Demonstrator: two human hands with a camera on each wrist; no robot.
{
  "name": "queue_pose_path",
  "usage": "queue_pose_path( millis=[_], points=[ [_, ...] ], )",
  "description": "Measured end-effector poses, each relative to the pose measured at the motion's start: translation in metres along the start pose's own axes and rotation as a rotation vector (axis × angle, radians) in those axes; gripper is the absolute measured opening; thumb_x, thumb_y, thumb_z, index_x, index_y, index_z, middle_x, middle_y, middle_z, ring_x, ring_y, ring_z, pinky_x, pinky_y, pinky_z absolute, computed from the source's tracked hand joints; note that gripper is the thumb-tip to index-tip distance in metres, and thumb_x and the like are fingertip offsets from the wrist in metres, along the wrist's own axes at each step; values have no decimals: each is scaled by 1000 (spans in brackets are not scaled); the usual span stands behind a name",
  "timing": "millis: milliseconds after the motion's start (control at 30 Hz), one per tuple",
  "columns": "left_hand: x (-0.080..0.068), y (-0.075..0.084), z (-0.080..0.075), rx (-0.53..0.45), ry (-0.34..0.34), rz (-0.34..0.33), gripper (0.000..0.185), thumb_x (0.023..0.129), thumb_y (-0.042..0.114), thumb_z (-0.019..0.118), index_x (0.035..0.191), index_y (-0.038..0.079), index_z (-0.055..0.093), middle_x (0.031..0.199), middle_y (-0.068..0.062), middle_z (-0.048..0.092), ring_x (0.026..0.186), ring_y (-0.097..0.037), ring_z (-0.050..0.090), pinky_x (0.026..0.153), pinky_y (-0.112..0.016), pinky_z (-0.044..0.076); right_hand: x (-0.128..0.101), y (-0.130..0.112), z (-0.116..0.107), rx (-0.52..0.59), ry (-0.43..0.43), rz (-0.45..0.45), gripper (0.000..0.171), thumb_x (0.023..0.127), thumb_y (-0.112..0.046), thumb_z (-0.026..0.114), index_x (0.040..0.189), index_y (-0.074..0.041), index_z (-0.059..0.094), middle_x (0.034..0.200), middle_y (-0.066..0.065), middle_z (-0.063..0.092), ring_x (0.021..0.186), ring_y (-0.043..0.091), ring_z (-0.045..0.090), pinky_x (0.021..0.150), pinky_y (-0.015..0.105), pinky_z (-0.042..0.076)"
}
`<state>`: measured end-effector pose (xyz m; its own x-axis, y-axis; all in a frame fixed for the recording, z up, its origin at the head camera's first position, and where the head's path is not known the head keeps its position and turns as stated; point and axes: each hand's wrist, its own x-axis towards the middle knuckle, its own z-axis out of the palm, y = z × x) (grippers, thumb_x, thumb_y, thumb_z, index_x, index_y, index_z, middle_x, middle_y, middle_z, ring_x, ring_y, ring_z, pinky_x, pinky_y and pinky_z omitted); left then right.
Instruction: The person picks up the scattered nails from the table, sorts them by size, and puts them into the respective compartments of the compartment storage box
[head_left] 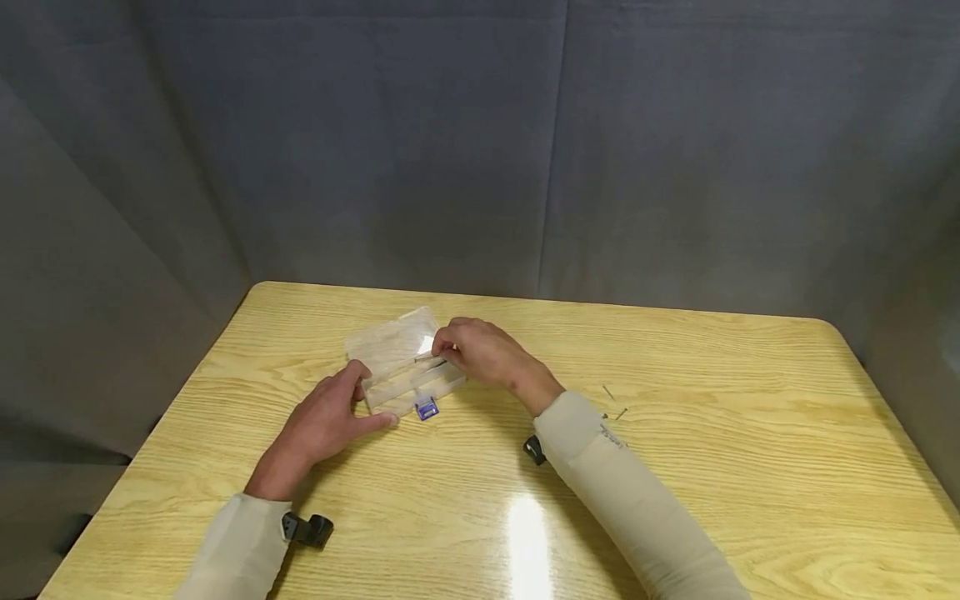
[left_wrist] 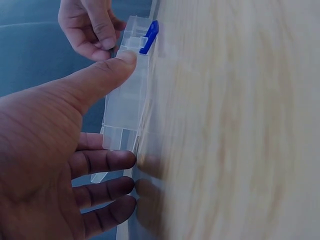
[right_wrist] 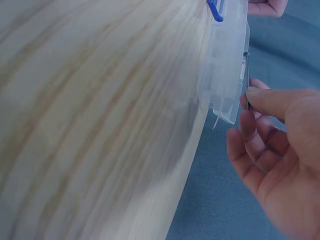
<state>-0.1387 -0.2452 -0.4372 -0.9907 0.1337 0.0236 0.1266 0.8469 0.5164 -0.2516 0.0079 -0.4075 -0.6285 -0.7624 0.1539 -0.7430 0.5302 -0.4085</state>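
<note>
Item: clear plastic compartment box with blue latch [head_left: 411, 379], lid open, centre-left of frame on the pale wood-grain tabletop [head_left: 675, 467]; long axis runs lower left to upper right.

Right hand [head_left: 480, 354]: nearer, over the box; narrow grip pinching a thin metal nail [right_wrist: 246, 82] above a compartment.

Left hand [head_left: 330, 421]: fingers straight, thumb pressing the box's near wall.

Loose nails [head_left: 615, 404]: mid-right.

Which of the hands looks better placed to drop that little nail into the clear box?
The right hand, probably: it pinches the nail directly over the open clear box, while the left hand only steadies the box's near end by the blue latch.
</note>
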Motion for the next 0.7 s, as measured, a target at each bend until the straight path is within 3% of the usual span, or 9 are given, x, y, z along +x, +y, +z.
queue_pose_path(
  millis=[400, 700],
  points=[
    [2, 1, 1, -18, 14, 5, 60, 83, 43, 87, 116, 9, 51, 87, -4, 51, 74, -21, 46, 63, -36, 37, 5, 2, 5, 21, 27, -50, 9, 100, -5, 68, 105, -8, 75, 99, 2, 67, 88, 15, 59, 82, 30, 48],
    [1, -1, 1, -17, 14, 4, 58, 82, 41, 88, 115, 9, 51, 86, -4, 51, 73, -20, 47, 63, -36, 38, -6, 4, -5, 37, 43, -4, 14, 102, -5, 63, 110, -7, 75, 101, 1, 67, 90, 15, 60, 84, 31, 48]
  ],
)
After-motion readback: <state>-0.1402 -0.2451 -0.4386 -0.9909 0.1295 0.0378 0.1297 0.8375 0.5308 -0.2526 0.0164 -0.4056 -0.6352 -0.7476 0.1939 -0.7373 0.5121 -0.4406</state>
